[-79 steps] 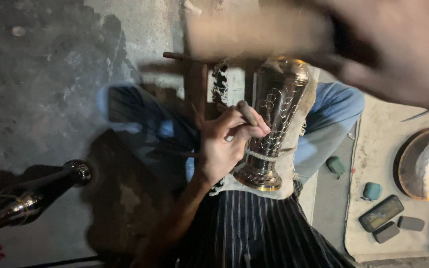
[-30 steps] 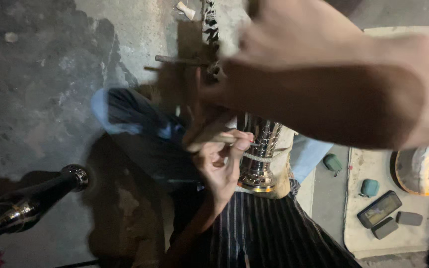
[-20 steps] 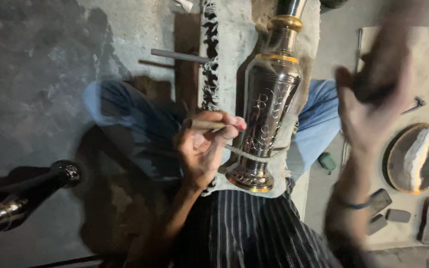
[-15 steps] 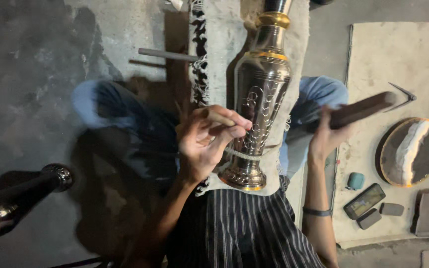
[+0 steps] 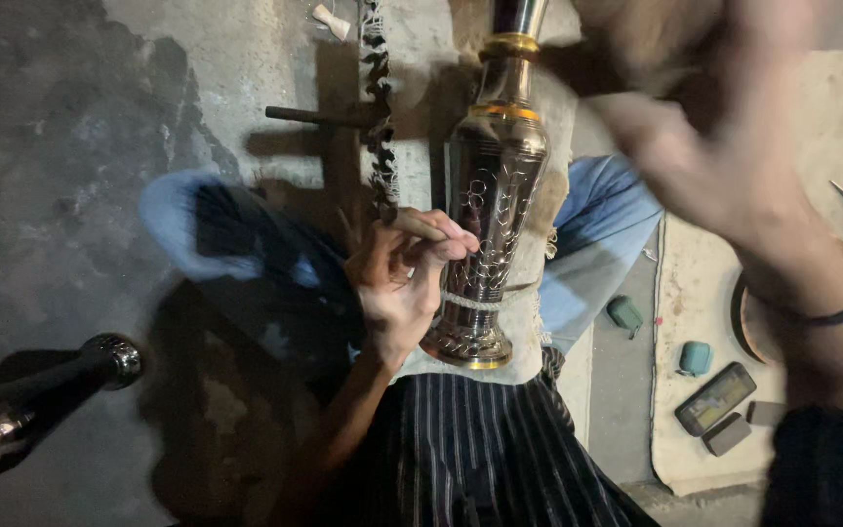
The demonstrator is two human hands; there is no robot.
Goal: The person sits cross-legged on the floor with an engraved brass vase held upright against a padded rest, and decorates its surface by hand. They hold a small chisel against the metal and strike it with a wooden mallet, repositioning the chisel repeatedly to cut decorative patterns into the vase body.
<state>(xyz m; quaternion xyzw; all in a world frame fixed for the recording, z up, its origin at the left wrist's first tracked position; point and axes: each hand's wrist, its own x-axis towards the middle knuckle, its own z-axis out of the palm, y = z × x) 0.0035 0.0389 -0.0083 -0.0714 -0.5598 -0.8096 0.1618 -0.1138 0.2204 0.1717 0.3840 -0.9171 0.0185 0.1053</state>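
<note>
A tall engraved metal vase [image 5: 495, 195] with gold bands lies along my lap on a pale cloth, its foot toward my striped shirt. My left hand [image 5: 397, 293] pinches a thin wooden-handled chisel [image 5: 421, 226], whose tip rests on the vase's engraved side. My right hand [image 5: 724, 166] is raised close to the camera at the upper right and is heavily blurred. It wears a dark wristband and seems closed around a brownish wooden striker [image 5: 636, 39], also blurred.
A dark metal vessel neck [image 5: 41, 400] lies on the concrete floor at lower left. A metal rod [image 5: 314, 117] and a braided cord [image 5: 378, 107] lie beyond my knees. On the pale mat [image 5: 831, 146] at right sit a phone [image 5: 714, 398] and small teal cases [image 5: 695, 358].
My right hand has swung up from beside the vase toward the camera with the wooden striker. My left hand and the chisel stay on the vase.
</note>
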